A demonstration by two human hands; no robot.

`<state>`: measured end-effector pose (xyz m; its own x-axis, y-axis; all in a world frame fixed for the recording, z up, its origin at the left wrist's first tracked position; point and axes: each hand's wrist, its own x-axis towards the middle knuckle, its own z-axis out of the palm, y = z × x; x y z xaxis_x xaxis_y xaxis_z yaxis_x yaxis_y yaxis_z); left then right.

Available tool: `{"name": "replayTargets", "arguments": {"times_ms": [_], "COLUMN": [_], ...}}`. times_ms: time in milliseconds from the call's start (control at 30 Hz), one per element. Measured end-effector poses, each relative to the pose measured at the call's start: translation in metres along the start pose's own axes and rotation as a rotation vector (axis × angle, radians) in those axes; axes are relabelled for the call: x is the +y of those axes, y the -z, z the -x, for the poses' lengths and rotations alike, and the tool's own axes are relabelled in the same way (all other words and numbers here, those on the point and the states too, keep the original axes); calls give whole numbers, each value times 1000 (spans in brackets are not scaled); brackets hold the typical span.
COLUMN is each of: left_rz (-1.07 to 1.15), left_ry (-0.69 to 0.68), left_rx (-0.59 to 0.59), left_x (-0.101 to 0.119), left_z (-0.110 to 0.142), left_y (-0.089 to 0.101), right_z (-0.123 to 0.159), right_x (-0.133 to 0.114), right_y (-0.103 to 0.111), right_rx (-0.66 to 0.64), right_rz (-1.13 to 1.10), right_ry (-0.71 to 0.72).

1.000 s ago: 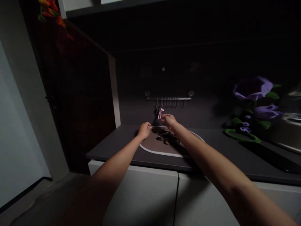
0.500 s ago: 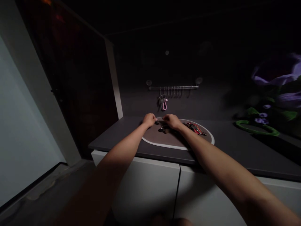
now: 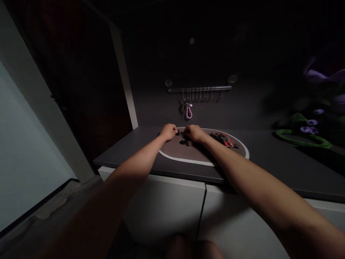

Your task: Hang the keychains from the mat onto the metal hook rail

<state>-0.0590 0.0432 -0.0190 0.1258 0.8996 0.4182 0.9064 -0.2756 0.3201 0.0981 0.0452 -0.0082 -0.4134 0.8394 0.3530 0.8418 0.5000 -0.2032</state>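
Note:
Both my hands rest curled on the back left part of an oval brown tray with a white rim (image 3: 205,163) on a dark counter. My left hand (image 3: 168,131) and my right hand (image 3: 194,132) pinch at a small dark bunch of keys (image 3: 185,142) lying between them; what each finger grips is too dim to make out. A second bunch of keys with red tags (image 3: 223,139) lies on the tray to the right. A key set with a pink loop (image 3: 188,112) hangs from a rail of hooks (image 3: 199,89) on the wall above.
The dark counter (image 3: 264,165) sits on white cabinet doors (image 3: 167,212). Purple artificial flowers with a green stem loop (image 3: 304,138) lie at the right. A dark tall panel with a white edge (image 3: 122,79) stands at the left. The room is very dim.
My right hand came down from the hanging pink-loop keys to the tray, beside my left hand. The pink-loop keys now hang free on the rail. The view shifted right and down.

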Motion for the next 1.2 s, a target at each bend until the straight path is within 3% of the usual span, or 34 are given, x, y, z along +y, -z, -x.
{"name": "replayTargets", "arguments": {"times_ms": [400,500,633,733,967,1200], "left_rz": [127,327,731,935,1226,1408], "left_ry": [-63,-11,152,200,292,267], "left_rx": [73,99,43,10,-29,-38], "left_x": [-2,2,6,7,10,10], "left_z": [2,2,2,1,4,4], "left_y": [15,15,11,11,15,13], "right_z": [-1,0,0,0,4,8], "right_x": [0,-1,-1,-1,-6,-13], "right_y": [0,1,2,2,9,16], "right_rx": [5,5,3,0,75,244], "right_rz": [-17,-7,-11,12,-19,-217], "right_ry": [26,19,19,28,-16,-9]}}
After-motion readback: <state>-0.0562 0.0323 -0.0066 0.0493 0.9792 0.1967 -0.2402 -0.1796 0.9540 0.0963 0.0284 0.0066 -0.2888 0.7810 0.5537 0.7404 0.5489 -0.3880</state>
